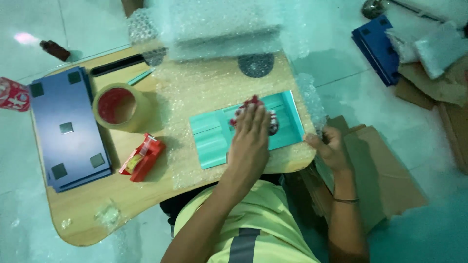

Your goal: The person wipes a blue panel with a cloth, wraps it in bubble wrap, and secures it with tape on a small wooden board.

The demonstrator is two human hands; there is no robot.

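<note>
My left hand (249, 139) lies flat, fingers spread a little, on a red and white object (272, 122) that sits in a teal tray (209, 139). The tray rests on a sheet of bubble wrap (195, 92) spread over a small wooden table (97, 204). My right hand (330, 146) is at the table's right edge, fingers closed on the edge of the bubble wrap, which rises there in a loose fold (312, 102).
A roll of brown tape (119, 107), a red tape dispenser (144, 157) and a stack of dark blue panels (68, 126) lie on the table's left side. More bubble wrap (219, 29) is piled at the back. Cardboard (380, 175) and blue panels (378, 46) lie on the floor to the right.
</note>
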